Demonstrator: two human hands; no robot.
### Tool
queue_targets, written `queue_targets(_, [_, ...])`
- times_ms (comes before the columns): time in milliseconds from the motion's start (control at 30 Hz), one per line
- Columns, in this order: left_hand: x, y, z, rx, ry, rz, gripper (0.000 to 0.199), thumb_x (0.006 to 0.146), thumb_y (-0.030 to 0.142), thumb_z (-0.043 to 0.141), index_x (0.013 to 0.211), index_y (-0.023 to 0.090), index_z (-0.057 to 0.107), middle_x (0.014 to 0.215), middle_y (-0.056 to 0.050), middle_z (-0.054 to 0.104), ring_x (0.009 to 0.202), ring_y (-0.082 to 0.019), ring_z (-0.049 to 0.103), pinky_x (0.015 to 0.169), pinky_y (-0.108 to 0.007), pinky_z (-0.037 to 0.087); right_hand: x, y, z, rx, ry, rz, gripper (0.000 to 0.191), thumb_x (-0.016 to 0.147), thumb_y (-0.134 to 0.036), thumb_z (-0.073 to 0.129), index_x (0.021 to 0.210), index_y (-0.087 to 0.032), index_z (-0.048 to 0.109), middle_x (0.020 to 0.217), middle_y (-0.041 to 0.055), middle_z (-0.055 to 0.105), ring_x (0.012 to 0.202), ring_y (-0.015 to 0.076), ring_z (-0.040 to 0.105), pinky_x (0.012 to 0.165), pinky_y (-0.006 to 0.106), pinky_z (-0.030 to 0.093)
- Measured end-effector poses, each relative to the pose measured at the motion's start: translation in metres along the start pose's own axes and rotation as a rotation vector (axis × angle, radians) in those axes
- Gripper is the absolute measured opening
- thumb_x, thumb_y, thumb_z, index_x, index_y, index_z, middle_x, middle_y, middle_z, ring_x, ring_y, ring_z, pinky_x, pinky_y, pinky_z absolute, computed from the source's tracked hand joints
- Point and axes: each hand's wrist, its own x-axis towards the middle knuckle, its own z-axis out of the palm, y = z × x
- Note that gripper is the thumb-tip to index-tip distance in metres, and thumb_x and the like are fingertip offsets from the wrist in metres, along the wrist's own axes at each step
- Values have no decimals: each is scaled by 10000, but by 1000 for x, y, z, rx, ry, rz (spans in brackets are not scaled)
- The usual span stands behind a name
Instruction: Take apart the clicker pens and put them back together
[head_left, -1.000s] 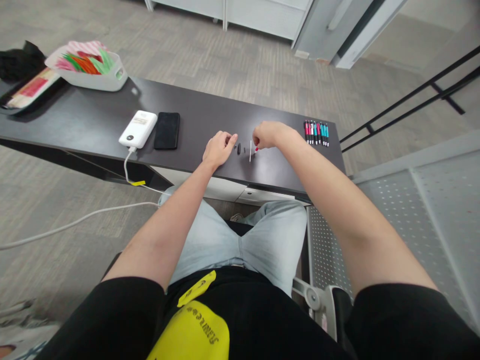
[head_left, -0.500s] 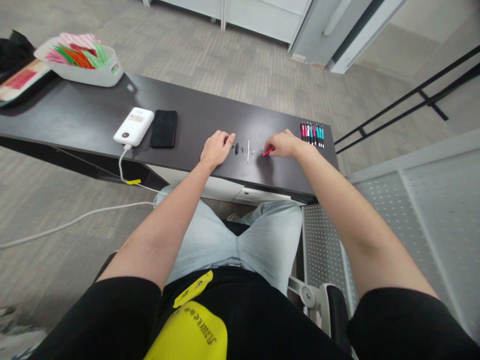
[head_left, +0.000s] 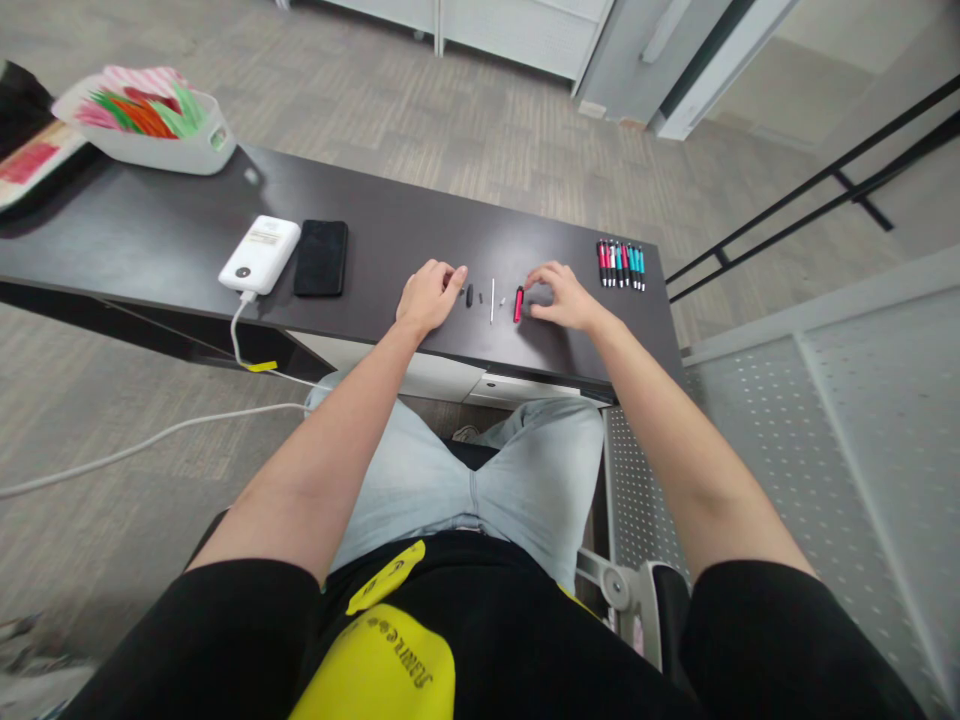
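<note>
On the dark table lies a row of small parts: a black piece [head_left: 469,296], a tiny dark piece [head_left: 481,298], a thin white refill [head_left: 492,301], a tiny whitish piece [head_left: 502,301] and a red pen barrel [head_left: 518,304]. My right hand [head_left: 561,297] is just right of the barrel, thumb and fingers apart, holding nothing. To the left of the row, my left hand [head_left: 433,297] rests on the table with its fingers curled; whatever they may hold is hidden.
Several red, black and teal pens [head_left: 621,265] lie side by side at the table's [head_left: 420,215] right end. Leftward are a black phone [head_left: 321,258], a white power bank [head_left: 260,255] with a cable, and a white basket [head_left: 161,150] of colourful items.
The red barrel has left my right hand and now lies upright in view beside the whitish piece. My right hand has opened. My left hand has barely moved.
</note>
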Motion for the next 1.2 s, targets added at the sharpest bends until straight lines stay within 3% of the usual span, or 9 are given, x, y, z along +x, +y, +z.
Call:
queue_targets(100, [0, 1, 0, -2, -9, -9, 505, 1340, 571, 470, 1228, 240, 835, 1356, -168, 828, 1285, -383, 792, 1231, -478, 600, -7, 2, 3, 160, -34, 107, 783, 805, -418, 973, 1530, -222, 750, 1693, 227, 670, 1304, 444, 772, 1169, 641, 668])
queue_targets(167, [0, 1, -1, -7, -9, -18, 487, 1338, 578, 485, 1202, 254, 823, 1353, -158, 828, 1289, -376, 788, 1235, -466, 597, -9, -3, 5, 187, -52, 129, 898, 754, -469, 1026, 1568, -233, 731, 1699, 224, 667, 1300, 442, 762, 1137, 637, 691])
queue_targets(400, [0, 1, -1, -33, -10, -18, 461, 1321, 571, 516, 1147, 262, 810, 1329, -164, 828, 1289, -384, 774, 1254, -500, 599, -5, -25, 11, 154, -79, 132, 800, 849, -404, 963, 1596, -238, 731, 1726, 209, 705, 1325, 408, 744, 1152, 586, 692])
queue_targets(633, [0, 0, -1, -26, -6, -25, 440, 1315, 563, 530, 1146, 268, 809, 1334, -152, 822, 1278, -362, 769, 1251, -466, 591, -9, -22, 11, 196, -43, 130, 1033, 822, -424, 1009, 1769, -241, 638, 1863, 220, 620, 1333, 406, 766, 1222, 592, 670])
queue_targets(733, [1, -2, 0, -33, -4, -18, 426, 1313, 551, 534, 1122, 278, 799, 1316, -150, 818, 1278, -369, 767, 1249, -474, 588, -23, -10, 13, 163, 92, 143, 766, 942, -446, 885, 1652, -214, 715, 1694, 215, 731, 1179, 355, 794, 1226, 567, 661])
queue_targets(833, [2, -3, 1, -25, 4, -15, 405, 1315, 509, 522, 1103, 281, 781, 1302, -147, 814, 1269, -369, 768, 1241, -478, 590, -37, 3, 17, 124, 237, 250, 474, 1037, -397, 713, 1470, -214, 773, 1462, 186, 819, 1034, 327, 765, 1168, 546, 669])
queue_targets(967, [2, -2, 0, -5, 2, -14, 344, 1301, 424, 527, 1088, 276, 752, 1297, -151, 815, 1267, -366, 772, 1231, -482, 589, -44, 11, 24, 99, 361, 391, 339, 1046, -336, 623, 1332, -240, 778, 1274, 144, 829, 984, 330, 732, 1100, 519, 672])
queue_targets(1200, [0, 2, -5, -4, -21, -6, 148, 1146, 204, 642, 1051, 291, 716, 1269, -121, 832, 1171, -321, 790, 1194, -468, 615, -39, 0, 27, -102, 266, 376, 320, 1107, -299, 599, 1349, -224, 795, 1338, 193, 805, 1198, 379, 770, 1188, 488, 618])
